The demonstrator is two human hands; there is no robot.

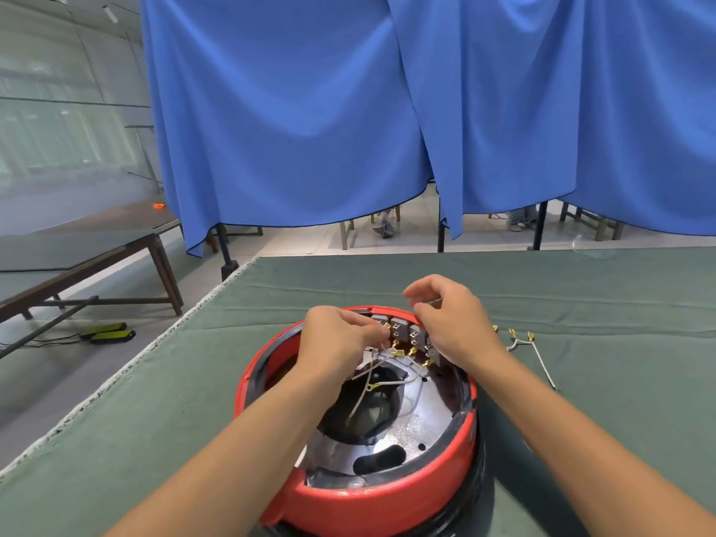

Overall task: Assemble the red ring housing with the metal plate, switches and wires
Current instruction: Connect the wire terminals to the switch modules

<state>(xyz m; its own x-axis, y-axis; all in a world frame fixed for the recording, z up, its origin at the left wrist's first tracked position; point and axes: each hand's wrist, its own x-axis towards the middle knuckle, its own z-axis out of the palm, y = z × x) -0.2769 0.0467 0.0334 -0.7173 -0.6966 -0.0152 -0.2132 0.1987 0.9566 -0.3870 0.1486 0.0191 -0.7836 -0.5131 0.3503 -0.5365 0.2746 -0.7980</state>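
A: Any brand, label or writing you can read?

B: I can't make out any from here. The red ring housing (372, 494) sits on the green table cloth (135, 420), near the close edge, with the metal plate (422, 416) lying inside it.

A: And the hands?

B: My left hand (337, 339) has its fingers curled narrow, pinching a thin wire (381, 356) just in front of the grey switches (403, 329), which line the housing's far inner wall. My right hand (453, 327) is curled over the far rim, right of the switches, fingertips at the rim; whether they pinch anything I cannot tell.

A: Other wires?

B: More with gold clips cross the plate below my left fingers. A few loose wires (530, 348) lie on the cloth just right of my right wrist, apart from the housing.

A: Room to move?

B: Open cloth stretches beyond my fingertips to the far table edge, in front of the blue curtain (348, 110). The left table edge lies well left of my left hand, with floor and a wooden bench (116, 261) beyond
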